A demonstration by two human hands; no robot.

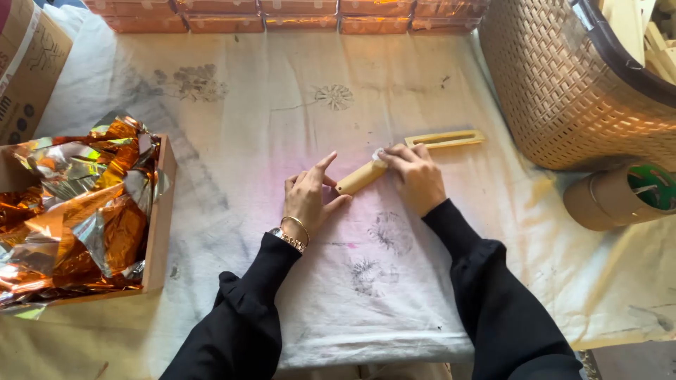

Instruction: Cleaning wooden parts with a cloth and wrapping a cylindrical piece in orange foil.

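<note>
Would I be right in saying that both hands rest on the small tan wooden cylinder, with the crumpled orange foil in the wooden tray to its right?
Not quite: the head view shows the crumpled orange foil in the wooden tray to the left of the small tan wooden cylinder. Left hand and right hand do rest on it.
</note>
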